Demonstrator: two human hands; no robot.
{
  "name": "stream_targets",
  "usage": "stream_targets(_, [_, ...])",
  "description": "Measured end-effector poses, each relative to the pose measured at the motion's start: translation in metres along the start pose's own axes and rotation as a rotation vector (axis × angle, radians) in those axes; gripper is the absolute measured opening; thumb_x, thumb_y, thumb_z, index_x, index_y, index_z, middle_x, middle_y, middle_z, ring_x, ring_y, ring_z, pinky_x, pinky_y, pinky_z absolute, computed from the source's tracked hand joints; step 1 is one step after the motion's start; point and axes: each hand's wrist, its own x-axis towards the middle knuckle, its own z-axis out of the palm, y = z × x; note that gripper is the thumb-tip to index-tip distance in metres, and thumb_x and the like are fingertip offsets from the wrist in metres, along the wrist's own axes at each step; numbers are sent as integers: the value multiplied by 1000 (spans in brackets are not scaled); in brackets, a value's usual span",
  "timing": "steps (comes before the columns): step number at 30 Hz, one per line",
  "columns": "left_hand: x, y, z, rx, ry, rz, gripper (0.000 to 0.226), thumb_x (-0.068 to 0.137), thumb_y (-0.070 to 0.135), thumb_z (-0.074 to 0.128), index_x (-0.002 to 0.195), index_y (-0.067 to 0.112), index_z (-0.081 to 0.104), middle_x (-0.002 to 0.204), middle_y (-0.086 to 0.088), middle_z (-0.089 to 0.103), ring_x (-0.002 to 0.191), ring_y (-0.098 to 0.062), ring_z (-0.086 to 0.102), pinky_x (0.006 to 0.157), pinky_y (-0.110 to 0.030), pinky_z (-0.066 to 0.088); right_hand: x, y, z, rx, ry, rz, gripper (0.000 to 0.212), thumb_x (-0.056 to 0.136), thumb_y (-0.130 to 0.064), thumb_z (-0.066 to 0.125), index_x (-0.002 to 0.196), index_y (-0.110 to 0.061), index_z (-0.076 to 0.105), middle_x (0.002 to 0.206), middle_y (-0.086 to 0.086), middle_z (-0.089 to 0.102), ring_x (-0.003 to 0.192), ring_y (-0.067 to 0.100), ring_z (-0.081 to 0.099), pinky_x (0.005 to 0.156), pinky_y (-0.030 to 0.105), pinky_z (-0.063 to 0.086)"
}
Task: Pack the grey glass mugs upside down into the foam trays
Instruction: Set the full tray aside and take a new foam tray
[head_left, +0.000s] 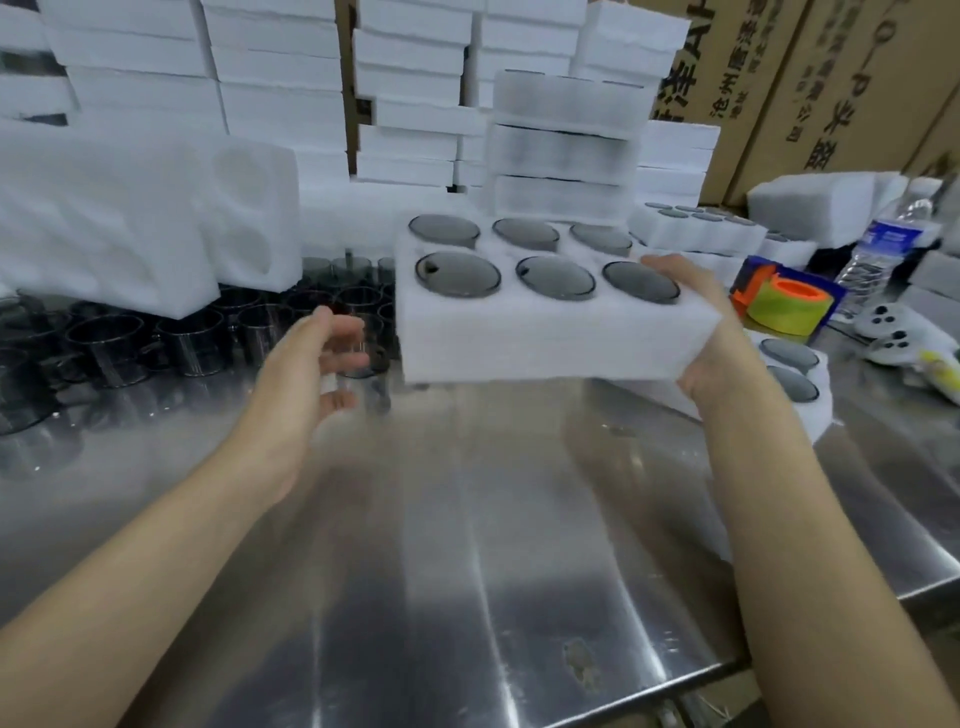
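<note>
Steel table (467, 519) under a white foam tray (545, 338) held just above it, six grey mugs (555, 278) seated upside down in its wells; loose mugs (109, 343) crowd the table's left side. Right hand (709, 358) grips the tray's right end; left hand (311, 364) spread, just off its left end

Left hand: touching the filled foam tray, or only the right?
Apart. Head view: the left hand is open beside the foam tray, loose mugs showing through the gap; the right hand alone grips it.

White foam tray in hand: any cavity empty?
No, all six cavities of the white foam tray hold upturned grey glass mugs.
</note>
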Motion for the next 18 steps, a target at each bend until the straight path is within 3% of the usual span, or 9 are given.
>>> stream_targets(2, [-8,-14,11,127,-13,78,29,103,24,37,95,22,65,100,0,64,91,-9,59,68,-25,45,1,-10,-20,56,184,-88,14,85,-31,58,82,-20,67,72,2,64,62,23,62,54,24,50])
stream_targets(4, [-15,-27,20,250,-78,144,29,102,16,38,92,21,65,96,1,64,87,-4,58,73,-23,45,1,-14,-38,100,362,-133,17,81,-29,62,94,-20,68,86,3,67,70,24,63,62,30,51])
stream_targets(6, [-16,-35,27,341,-154,140,31,102,13,38,91,19,66,94,3,63,79,5,57,69,-15,45,1,-16,-58,133,525,-205,13,79,-23,65,91,-18,67,82,3,67,65,22,62,59,30,50])
stream_targets(8, [-12,-38,30,350,-185,122,32,101,13,38,91,17,68,95,2,64,80,4,58,69,-16,47,2,-18,-77,107,665,-279,11,76,-22,69,84,-17,64,86,4,66,75,22,62,65,32,50])
stream_targets(10, [-8,-41,30,340,-183,110,32,101,12,39,90,17,68,95,-1,65,82,-3,60,70,-21,48,5,-16,-95,-51,766,-310,10,75,-28,70,78,-23,62,91,0,65,86,20,60,77,31,48])
stream_targets(14, [-5,-46,27,312,-173,92,33,101,14,40,86,17,69,92,-6,68,89,-21,62,76,-32,48,15,-10,-116,-339,931,-249,23,86,-33,53,65,-22,55,82,1,60,83,19,52,76,30,41])
stream_targets(17, [-4,-47,27,323,-184,97,33,101,15,40,85,18,69,90,-5,69,88,-21,63,74,-29,48,11,-14,-112,-659,1146,-414,35,83,-31,37,91,-19,70,94,4,69,87,23,58,75,35,43])
stream_targets(18, [-4,-48,26,321,-185,99,33,101,15,40,85,18,69,90,-5,69,88,-20,63,72,-27,48,7,-17,-102,-685,1116,-517,38,82,-31,37,95,-20,71,95,3,70,88,22,60,75,36,45])
